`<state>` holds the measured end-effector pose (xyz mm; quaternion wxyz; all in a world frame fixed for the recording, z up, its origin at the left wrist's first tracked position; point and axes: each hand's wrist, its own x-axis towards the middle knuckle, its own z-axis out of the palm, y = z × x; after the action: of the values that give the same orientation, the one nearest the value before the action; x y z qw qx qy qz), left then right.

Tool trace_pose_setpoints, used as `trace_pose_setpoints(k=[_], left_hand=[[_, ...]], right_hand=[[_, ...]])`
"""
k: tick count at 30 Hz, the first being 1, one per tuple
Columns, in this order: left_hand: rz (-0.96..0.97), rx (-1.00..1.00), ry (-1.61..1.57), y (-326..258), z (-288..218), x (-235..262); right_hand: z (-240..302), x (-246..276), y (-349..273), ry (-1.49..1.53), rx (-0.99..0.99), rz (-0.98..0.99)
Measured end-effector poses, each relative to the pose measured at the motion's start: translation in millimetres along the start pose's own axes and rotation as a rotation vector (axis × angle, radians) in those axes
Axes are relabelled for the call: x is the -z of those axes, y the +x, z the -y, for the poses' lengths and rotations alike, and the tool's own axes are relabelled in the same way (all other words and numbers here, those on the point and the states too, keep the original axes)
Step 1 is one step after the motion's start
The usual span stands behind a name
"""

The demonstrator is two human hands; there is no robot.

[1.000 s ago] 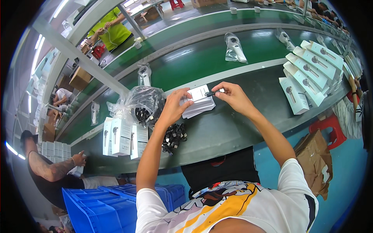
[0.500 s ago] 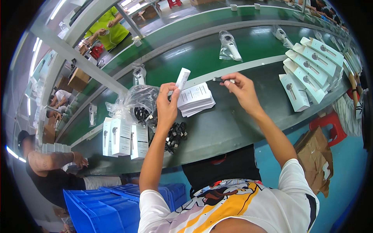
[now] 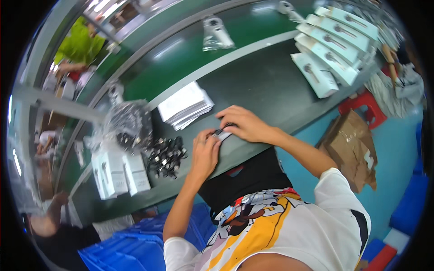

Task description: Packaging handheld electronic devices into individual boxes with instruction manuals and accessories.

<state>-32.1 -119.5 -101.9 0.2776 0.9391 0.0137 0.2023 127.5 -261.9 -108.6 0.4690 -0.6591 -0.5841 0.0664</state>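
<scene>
My left hand (image 3: 205, 151) and my right hand (image 3: 246, 125) meet low over the dark worktop near its front edge. Between them lies a small white folded leaflet (image 3: 223, 135), with a short black cable (image 3: 229, 126) bunched against it. The left fingers are closed at the leaflet's left end. Curled over the cable are the right fingers, their tips partly hidden. Beyond both hands sits a stack of printed leaflets (image 3: 185, 106). A heap of black cables (image 3: 166, 156) lies left of my left hand.
White boxes (image 3: 118, 174) stand at the left beside a clear plastic bag (image 3: 129, 124) of cables. More boxes (image 3: 337, 43) are stacked at far right. Bagged white devices (image 3: 217, 34) rest on the green conveyor (image 3: 181, 45). Blue crates (image 3: 140, 244) are below left; a person (image 3: 49, 226) is at far left.
Both hands have come together and down to the worktop, bringing the folded leaflet and the cable against each other. The view has shifted and tilted, so the stack appears farther left.
</scene>
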Motion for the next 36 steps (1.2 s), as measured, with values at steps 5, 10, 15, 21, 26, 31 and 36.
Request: trace_pose_setpoints(k=[5,10,15,21,26,31,36], left_hand=[[0.023,-0.038,0.022,-5.2,-3.4,2.2],[0.014,-0.031,0.056,-8.9,-1.8,1.2],[0.021,-0.010,0.068,-7.8,-5.9,4.3],[-0.007,0.014,0.069,-12.8,-6.9,2.0],[-0.032,0.048,0.070,-17.4,-2.3,4.5],[-0.016,0.015,0.041,-9.5,3.8,0.3],[0.003,0.087,-0.017,-5.5,6.4,-5.7]], right_hand=[[-0.7,-9.7,-4.7,0.003,0.031,0.080],[2.9,-9.9,-8.9,-0.127,0.113,0.090],[11.2,-6.4,-11.0,-0.038,-0.058,0.082],[11.5,-9.0,-13.2,-0.045,-0.035,0.109],[12.2,-13.7,-13.2,-0.028,-0.029,0.119],[8.3,-10.8,-13.4,-0.092,-0.060,0.127],[10.0,-0.7,-17.2,0.005,-0.128,0.083]])
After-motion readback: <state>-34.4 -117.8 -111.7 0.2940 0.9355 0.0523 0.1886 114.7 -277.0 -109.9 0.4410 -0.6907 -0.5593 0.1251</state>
